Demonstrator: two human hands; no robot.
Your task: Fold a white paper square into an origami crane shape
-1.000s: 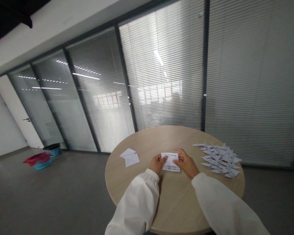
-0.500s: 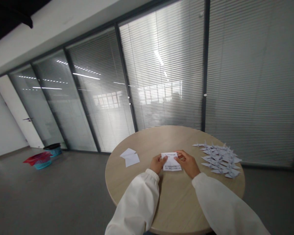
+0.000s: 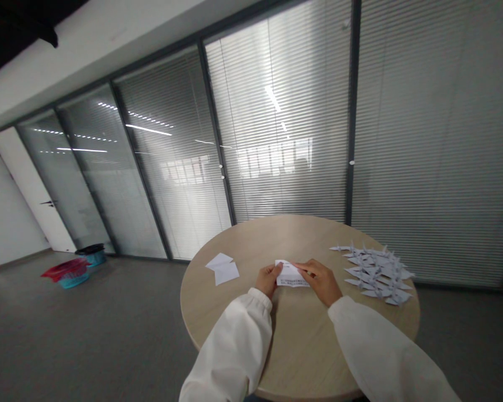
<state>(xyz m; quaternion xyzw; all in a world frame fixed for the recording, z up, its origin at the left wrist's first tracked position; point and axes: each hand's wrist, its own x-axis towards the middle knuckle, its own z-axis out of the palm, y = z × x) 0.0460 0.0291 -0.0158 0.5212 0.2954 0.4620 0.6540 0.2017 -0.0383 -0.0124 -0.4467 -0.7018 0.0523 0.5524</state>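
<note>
A small white sheet of paper point(image 3: 291, 274) with printed lines is held over the middle of the round table point(image 3: 310, 335). My left hand point(image 3: 269, 279) pinches its left edge, thumb on top. At the upper right corner, my right hand point(image 3: 319, 280) grips the paper between thumb and fingers, and the top edge there looks bent over. To the left lie white paper pieces point(image 3: 225, 270), flat on the tabletop. On the right side sits a cluster of several folded paper cranes point(image 3: 377, 273) with pointed wings.
A blue basket with a red bag point(image 3: 69, 272) and another with a black bag point(image 3: 93, 254) stand on the floor at left. Glass partitions with blinds point(image 3: 285, 123) rise behind the table. A white door point(image 3: 33, 190) is at far left.
My right thumb and fingers have drawn together at the paper's upper right corner, bending it. The paper now shows less of its height. My left hand has hardly moved.
</note>
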